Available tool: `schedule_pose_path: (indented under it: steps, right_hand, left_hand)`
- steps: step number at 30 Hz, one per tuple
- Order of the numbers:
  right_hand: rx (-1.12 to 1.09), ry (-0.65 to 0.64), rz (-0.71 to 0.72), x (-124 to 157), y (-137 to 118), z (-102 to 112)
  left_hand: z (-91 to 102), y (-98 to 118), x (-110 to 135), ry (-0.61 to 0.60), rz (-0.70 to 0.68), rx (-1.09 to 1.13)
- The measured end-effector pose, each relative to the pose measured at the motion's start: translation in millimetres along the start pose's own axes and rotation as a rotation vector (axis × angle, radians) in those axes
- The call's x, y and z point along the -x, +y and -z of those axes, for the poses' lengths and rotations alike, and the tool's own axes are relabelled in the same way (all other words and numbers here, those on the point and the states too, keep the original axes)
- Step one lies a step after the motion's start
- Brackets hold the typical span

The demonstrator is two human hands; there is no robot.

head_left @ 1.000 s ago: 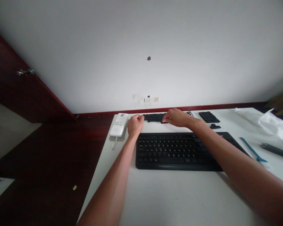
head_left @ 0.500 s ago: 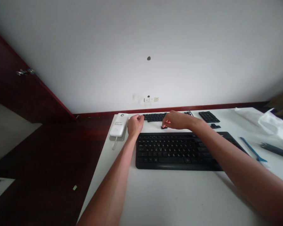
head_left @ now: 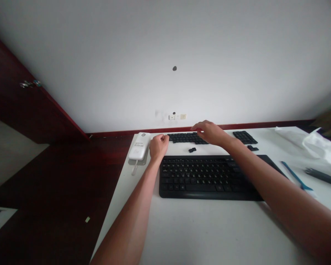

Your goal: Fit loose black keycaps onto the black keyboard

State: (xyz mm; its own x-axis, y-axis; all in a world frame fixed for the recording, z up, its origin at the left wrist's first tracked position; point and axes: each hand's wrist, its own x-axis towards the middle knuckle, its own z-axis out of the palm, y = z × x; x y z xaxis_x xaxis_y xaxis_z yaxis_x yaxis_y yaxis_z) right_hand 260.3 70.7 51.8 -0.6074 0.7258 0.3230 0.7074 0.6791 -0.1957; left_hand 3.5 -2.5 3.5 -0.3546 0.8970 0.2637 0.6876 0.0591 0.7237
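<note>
My left hand (head_left: 158,146) rests closed on the white table, between a white power bank and rows of loose black keycaps (head_left: 184,138); what its curled fingers hold, if anything, is hidden. Above the right part of those rows hovers my right hand (head_left: 209,131), fingers stretched out and apart, with nothing seen in them. Two small keycaps (head_left: 192,150) lie by themselves between the rows and a black keyboard (head_left: 195,176). The keyboard lies flat under my right forearm, which hides part of its right side.
The power bank (head_left: 139,146) with a short cable sits at the table's left edge. Right of my hand are a keycap block (head_left: 245,137) and a few loose keycaps (head_left: 253,148). Further right lie a blue brush (head_left: 296,176), a dark rod-like tool (head_left: 324,176) and a clear plastic bag (head_left: 314,143).
My right hand has let go of the small keycaps, lifted away and moved up over the rows, its fingers opening. My left hand has stayed in place.
</note>
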Motion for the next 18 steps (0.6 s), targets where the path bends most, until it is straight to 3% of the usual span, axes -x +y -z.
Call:
schedule_pose_path:
  steps: [9,18]
  right_hand:
    - [-0.077,-0.003,0.03,5,25,-25]
    - [-0.119,-0.027,0.062,4,35,-34]
  left_hand:
    - [0.4,0,0,-0.003,0.003,-0.005]
    - [0.0,0,0,0.015,-0.019,0.024]
